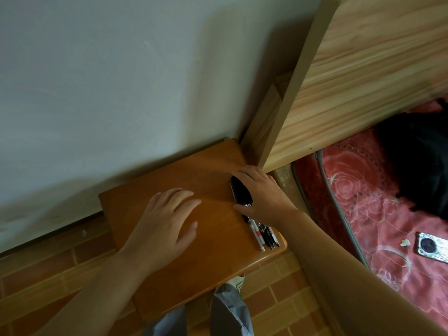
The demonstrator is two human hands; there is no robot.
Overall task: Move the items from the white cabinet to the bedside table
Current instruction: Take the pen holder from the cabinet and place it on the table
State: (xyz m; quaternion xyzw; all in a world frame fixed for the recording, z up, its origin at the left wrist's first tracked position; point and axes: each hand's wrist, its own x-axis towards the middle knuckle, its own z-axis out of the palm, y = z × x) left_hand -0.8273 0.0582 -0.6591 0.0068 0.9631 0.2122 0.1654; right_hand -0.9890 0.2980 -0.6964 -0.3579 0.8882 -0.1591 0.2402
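Observation:
The orange-brown bedside table stands against the white wall, beside the bed. My right hand grips a flat black object near the table's right edge, fingers over its far end and thumb at its near end. Several pens lie together on the table just in front of that hand. Over the middle of the tabletop, my left hand is spread flat with straight fingers and holds nothing. The white cabinet is not in view.
A pale wooden headboard rises to the right of the table. The bed has a red floral cover, a dark cloth and a phone on it. Brick-patterned floor and my grey trouser legs lie below.

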